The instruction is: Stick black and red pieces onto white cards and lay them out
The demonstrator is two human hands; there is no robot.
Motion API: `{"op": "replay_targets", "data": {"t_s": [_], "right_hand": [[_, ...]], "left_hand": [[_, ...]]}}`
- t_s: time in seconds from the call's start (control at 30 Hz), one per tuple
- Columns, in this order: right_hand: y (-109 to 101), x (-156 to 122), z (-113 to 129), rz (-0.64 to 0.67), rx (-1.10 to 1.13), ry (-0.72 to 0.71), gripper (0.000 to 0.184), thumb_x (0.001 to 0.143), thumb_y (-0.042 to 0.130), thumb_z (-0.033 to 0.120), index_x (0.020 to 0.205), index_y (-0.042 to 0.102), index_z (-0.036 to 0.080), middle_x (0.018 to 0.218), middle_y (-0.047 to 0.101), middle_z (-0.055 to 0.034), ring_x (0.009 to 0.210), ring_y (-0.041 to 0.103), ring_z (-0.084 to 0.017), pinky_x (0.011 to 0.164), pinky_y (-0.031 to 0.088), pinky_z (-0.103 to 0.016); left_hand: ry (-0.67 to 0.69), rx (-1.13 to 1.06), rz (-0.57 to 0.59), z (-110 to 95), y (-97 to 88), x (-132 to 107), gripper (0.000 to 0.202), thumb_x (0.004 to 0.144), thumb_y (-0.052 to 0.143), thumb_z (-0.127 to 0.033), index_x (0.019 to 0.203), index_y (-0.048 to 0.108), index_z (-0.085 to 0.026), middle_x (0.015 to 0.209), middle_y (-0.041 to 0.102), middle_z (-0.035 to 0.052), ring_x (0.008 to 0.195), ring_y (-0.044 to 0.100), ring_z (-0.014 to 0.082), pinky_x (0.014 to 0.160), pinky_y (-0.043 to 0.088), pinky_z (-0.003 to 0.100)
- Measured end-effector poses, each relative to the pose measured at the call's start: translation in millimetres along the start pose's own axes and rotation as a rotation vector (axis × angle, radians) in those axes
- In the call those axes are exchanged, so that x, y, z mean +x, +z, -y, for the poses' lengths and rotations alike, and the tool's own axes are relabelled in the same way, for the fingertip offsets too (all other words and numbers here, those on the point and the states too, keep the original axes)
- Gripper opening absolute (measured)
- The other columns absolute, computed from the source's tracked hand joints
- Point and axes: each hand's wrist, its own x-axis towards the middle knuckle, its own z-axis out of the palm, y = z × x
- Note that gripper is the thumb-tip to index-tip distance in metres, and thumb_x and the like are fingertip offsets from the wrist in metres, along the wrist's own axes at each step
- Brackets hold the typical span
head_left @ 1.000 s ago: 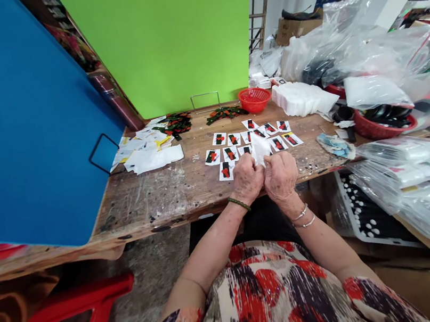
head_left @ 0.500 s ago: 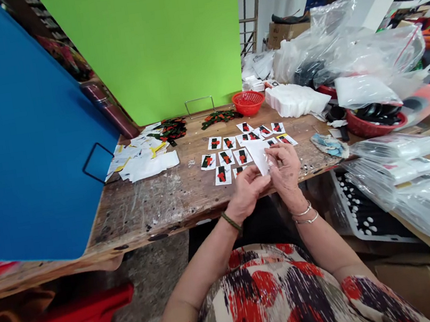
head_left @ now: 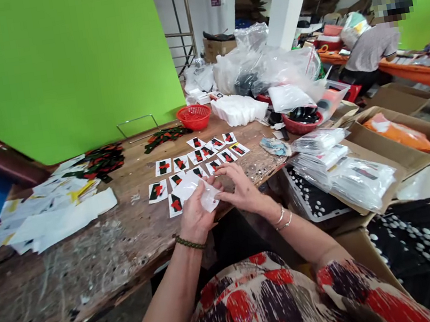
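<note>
My left hand [head_left: 194, 217] and my right hand [head_left: 239, 188] are together over the front edge of the wooden table [head_left: 92, 260]. Both pinch a small white packet or sheet [head_left: 197, 191] held between them. My left hand cradles it from below, fingers curled. My right hand grips its right edge with thumb and fingertips. Just beyond lie several small white cards with red and black pieces [head_left: 198, 159], laid out in rows.
A red basket [head_left: 193, 117], a stack of white packets [head_left: 236, 109] and heaped plastic bags [head_left: 266, 70] stand at the back right. White papers [head_left: 51, 217] lie at left. Cardboard boxes [head_left: 408, 153] sit at right. Another person [head_left: 371, 46] works far right.
The view has swung to the right, showing boxes and another person. My hands have parted slightly and lowered the white packet toward the table edge.
</note>
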Motion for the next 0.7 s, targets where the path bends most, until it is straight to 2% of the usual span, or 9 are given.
{"op": "replay_targets", "data": {"t_s": [0.03,0.1,0.17,0.23,0.3,0.4,0.53,0.63,0.7], "right_hand": [[-13.3,3.4,-13.3,0.046,-0.053,-0.012,0.037,0.087,0.071,0.028,0.123,0.063,0.022,0.131,0.058,-0.0121,0.129,0.051,-0.026,0.113,0.04,-0.044],[-43.6,12.1,-45.2,0.038,-0.261,0.071,0.03,0.092,0.064,0.028,0.121,0.066,0.022,0.13,0.061,-0.0119,0.128,0.051,-0.028,0.114,0.037,-0.048],[-73.3,19.5,-79.2,0.008,-0.536,0.26,0.033,0.095,0.056,0.023,0.126,0.067,0.019,0.134,0.059,-0.0163,0.129,0.047,-0.032,0.112,0.034,-0.052],[-96.8,23.1,-109.1,0.003,-0.76,0.488,0.044,0.095,0.057,0.025,0.138,0.062,0.021,0.144,0.052,-0.0189,0.127,0.045,-0.037,0.105,0.038,-0.052],[-112.2,23.2,-131.0,0.086,-0.862,0.616,0.051,0.094,0.056,0.023,0.145,0.056,0.022,0.144,0.053,-0.0193,0.123,0.047,-0.036,0.101,0.04,-0.049],[-125.2,20.5,-147.2,0.286,-0.844,0.577,0.043,0.094,0.046,0.011,0.132,0.067,0.017,0.128,0.064,-0.0175,0.114,0.054,-0.029,0.1,0.038,-0.041],[-142.5,16.9,-148.5,0.42,-0.788,0.427,0.041,0.089,0.043,0.004,0.109,0.076,0.017,0.119,0.07,-0.013,0.11,0.057,-0.025,0.101,0.037,-0.035],[-155.9,17.2,-144.4,0.54,-0.799,0.426,0.039,0.085,0.051,0.006,0.107,0.079,0.021,0.122,0.071,-0.0117,0.113,0.058,-0.029,0.1,0.038,-0.04],[-157.1,23.0,-140.7,0.527,-0.817,0.442,0.039,0.084,0.055,0.009,0.112,0.079,0.023,0.131,0.069,-0.0115,0.119,0.057,-0.032,0.102,0.038,-0.043]], "left_hand": [[0.033,0.016,-0.013,-4.8,-2.7,1.4,0.016,0.1,0.048,-0.011,0.101,0.065,-0.011,0.088,0.074,0.007,0.068,0.071,0.0161,0.068,0.062,0.03],[0.097,0.039,-0.043,-15.3,-8.3,3.4,0.016,0.1,0.048,-0.011,0.097,0.064,-0.011,0.089,0.074,0.0069,0.067,0.072,0.0167,0.068,0.063,0.033],[0.127,0.045,-0.055,-23.9,-13.6,4.7,0.016,0.1,0.049,-0.012,0.096,0.065,-0.012,0.089,0.075,0.0061,0.066,0.071,0.0161,0.067,0.063,0.033],[0.134,0.041,-0.068,-28.4,-18.1,5.9,0.017,0.1,0.049,-0.013,0.096,0.065,-0.013,0.089,0.075,0.0058,0.066,0.072,0.0163,0.066,0.063,0.032],[0.124,0.037,-0.081,-29.2,-21.6,7.2,0.017,0.1,0.05,-0.015,0.096,0.066,-0.013,0.088,0.076,0.0063,0.069,0.073,0.0179,0.066,0.064,0.033],[0.116,0.035,-0.08,-28.4,-24.8,8.7,0.017,0.1,0.051,-0.017,0.097,0.067,-0.013,0.091,0.076,0.0073,0.073,0.075,0.0199,0.068,0.065,0.035],[0.123,0.031,-0.066,-32.7,-24.1,6.8,0.017,0.1,0.052,-0.017,0.1,0.068,-0.013,0.092,0.077,0.008,0.072,0.075,0.0205,0.068,0.065,0.036],[0.127,0.022,-0.066,-37.2,-22.1,4.6,0.017,0.1,0.051,-0.015,0.1,0.067,-0.012,0.091,0.077,0.0078,0.072,0.075,0.0206,0.068,0.065,0.036],[0.142,0.02,-0.053,-38.2,-22.1,4.7,0.017,0.1,0.051,-0.014,0.1,0.067,-0.012,0.09,0.077,0.0078,0.073,0.076,0.0206,0.069,0.066,0.036]]}}
